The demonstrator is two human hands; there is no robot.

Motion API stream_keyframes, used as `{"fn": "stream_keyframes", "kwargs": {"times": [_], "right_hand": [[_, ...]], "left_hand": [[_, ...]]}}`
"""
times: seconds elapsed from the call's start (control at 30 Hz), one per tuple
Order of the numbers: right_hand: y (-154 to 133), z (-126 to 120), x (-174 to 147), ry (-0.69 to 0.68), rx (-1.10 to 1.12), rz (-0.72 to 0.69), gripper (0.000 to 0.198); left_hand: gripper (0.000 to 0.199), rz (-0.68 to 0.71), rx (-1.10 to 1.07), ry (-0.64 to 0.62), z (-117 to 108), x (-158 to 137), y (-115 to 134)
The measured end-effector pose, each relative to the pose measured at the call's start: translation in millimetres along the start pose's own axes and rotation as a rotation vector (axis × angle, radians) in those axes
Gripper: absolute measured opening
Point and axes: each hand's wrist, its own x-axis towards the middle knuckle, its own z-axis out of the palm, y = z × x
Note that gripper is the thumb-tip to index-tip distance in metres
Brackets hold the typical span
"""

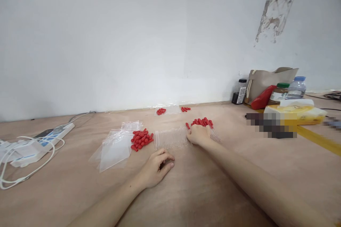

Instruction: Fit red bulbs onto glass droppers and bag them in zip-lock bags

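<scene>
My right hand (198,134) is closed at the right end of a row of thin clear tubes (170,138). Just beyond its fingertips shows a red rubber bulb (187,126), apparently on a dropper in the pinch; the exact grip is partly hidden. Behind and beside this hand lie several droppers with red bulbs (204,122), their clear stems pointing toward me. My left hand (158,166) rests on the table in front of the tubes, fingers loosely bent, thumb apart, holding nothing. A heap of loose red bulbs (141,139) lies beyond it to the left.
Clear zip bags (115,149) are stacked left of the heap. Near the wall, another clear bag (172,110) lies between small groups of red bulbs. A power strip (45,145) with white cables is at far left. Bottles, a pouch (269,81) and a tissue pack (295,113) stand right.
</scene>
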Motion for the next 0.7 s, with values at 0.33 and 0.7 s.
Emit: {"fn": "stream_keyframes", "kwargs": {"times": [0.33, 0.7], "right_hand": [[-8.5, -4.4, 5.9, -0.113, 0.003, 0.018, 0.021], [44.8, 2.1, -52.3, 0.193, 0.326, -0.436, 0.02]], "left_hand": [[0.015, -0.004, -0.005, 0.002, -0.8, -0.9, 0.5], [0.019, -0.203, 0.245, 0.493, -20.9, 6.6, -10.9]]}}
